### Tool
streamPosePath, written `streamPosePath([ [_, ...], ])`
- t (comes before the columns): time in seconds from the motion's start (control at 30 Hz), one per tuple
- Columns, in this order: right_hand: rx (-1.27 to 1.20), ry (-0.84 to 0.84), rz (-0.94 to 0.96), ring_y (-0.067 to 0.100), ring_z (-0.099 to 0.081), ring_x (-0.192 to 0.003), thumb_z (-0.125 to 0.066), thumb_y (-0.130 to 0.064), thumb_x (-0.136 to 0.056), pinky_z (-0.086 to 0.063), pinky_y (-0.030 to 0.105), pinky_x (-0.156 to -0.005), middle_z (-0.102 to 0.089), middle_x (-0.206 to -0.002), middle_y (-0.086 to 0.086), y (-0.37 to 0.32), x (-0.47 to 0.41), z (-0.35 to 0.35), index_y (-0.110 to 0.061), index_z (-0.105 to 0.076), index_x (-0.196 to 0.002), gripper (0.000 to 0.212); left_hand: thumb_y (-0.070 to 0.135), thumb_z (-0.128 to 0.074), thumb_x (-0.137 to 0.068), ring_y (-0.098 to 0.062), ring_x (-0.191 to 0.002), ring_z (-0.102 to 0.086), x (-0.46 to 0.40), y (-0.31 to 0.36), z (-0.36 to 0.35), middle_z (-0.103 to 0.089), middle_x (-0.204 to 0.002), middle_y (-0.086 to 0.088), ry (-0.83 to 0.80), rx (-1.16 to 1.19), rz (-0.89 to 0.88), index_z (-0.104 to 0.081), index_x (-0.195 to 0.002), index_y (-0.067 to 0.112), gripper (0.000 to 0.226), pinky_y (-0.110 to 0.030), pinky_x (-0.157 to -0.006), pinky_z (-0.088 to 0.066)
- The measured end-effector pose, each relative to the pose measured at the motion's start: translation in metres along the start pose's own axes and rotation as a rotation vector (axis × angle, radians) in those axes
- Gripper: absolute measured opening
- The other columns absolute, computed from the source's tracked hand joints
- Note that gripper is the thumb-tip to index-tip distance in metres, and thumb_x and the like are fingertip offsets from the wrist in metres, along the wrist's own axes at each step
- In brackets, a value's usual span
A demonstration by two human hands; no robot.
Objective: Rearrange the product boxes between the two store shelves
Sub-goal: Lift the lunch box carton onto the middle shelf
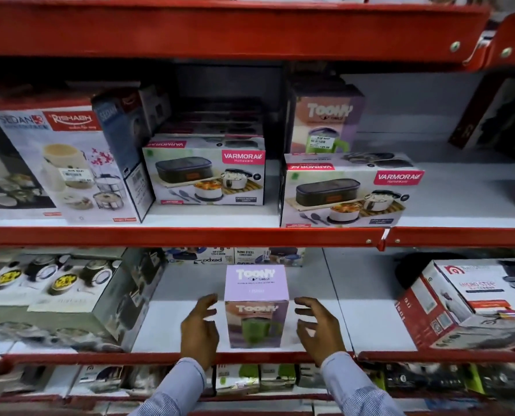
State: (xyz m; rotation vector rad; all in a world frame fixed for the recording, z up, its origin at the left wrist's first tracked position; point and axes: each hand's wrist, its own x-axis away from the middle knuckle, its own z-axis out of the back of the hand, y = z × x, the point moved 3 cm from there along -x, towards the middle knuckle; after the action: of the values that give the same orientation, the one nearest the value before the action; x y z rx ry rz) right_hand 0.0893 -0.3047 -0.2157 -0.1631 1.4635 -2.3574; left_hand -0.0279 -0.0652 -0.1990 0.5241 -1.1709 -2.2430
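While both hands hover with fingers spread, nothing is gripped — the left hand [200, 331] sits just left of the upright lilac cardboard Toony tumbler box [256, 307] and the right hand [317, 328] just right of it; whether either touches is unclear. That box stands near the front of the lower white shelf with red edge [370, 325]. On the upper white shelf [460, 190], farther back, two white Varmora lunch-box cartons [205, 172] [349, 193] lie side by side — a second Toony tumbler box [325, 121] stands behind the right one.
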Motion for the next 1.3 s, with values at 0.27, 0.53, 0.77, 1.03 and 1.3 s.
streamPosePath([
  [0.27,-0.206,0.826,0.279,0.010,-0.060,-0.095,-0.062,-0.007,-0.090,-0.046,0.010,-0.082,-0.064,-0.108,0.000,-0.118,-0.038,0.140,-0.017,-0.060,-0.107,0.020,0.004,-0.063,-0.087,-0.015,-0.086,-0.067,-0.037,0.188,0.035,-0.071,-0.099,0.000,0.248,0.303,-0.350,-0.068,-0.107,0.016,0.024,-0.008,-0.075,-0.052],
  [0.53,-0.236,0.596,-0.008,0.022,-0.060,-0.114,-0.056,-0.015,-0.095,-0.048,0.033,-0.094,-0.063,-0.132,0.008,-0.128,-0.098,0.205,-0.017,-0.054,-0.133,0.038,0.025,-0.071,-0.085,-0.018,-0.110,-0.063,-0.074,0.249,-0.007,-0.069,-0.125,-0.004,-0.045,0.104,-0.257,-0.057,-0.130,0.012,0.049,-0.030,-0.096,-0.049],
  [0.77,-0.187,0.697,0.231,0.009,-0.066,-0.097,-0.063,-0.017,-0.092,-0.045,-0.004,-0.071,-0.070,-0.112,-0.002,-0.166,-0.074,0.221,-0.014,-0.065,-0.125,0.034,0.019,-0.067,-0.090,0.009,-0.086,-0.059,-0.055,0.275,0.035,-0.063,-0.099,0.019,0.208,0.245,-0.437,-0.057,-0.123,0.030,0.036,-0.024,-0.082,-0.052],
  [1.03,-0.248,0.631,0.305,-0.010,-0.067,-0.090,-0.065,-0.017,-0.090,-0.051,0.004,-0.076,-0.073,-0.108,-0.005,-0.202,-0.069,0.184,-0.021,-0.069,-0.118,0.029,0.022,-0.070,-0.088,0.010,-0.082,-0.066,-0.060,0.249,0.087,-0.072,-0.099,0.006,0.399,0.262,-0.417,-0.065,-0.124,0.021,0.036,-0.026,-0.080,-0.055],
  [1.3,-0.280,0.441,0.317,-0.005,-0.067,-0.088,-0.070,-0.014,-0.086,-0.051,0.002,-0.070,-0.073,-0.112,0.001,-0.216,-0.077,0.089,-0.017,-0.068,-0.120,0.034,0.021,-0.068,-0.089,-0.015,-0.099,-0.069,-0.067,0.179,0.145,-0.073,-0.109,0.002,0.541,0.228,-0.320,-0.057,-0.116,0.022,0.029,-0.026,-0.085,-0.053],
])
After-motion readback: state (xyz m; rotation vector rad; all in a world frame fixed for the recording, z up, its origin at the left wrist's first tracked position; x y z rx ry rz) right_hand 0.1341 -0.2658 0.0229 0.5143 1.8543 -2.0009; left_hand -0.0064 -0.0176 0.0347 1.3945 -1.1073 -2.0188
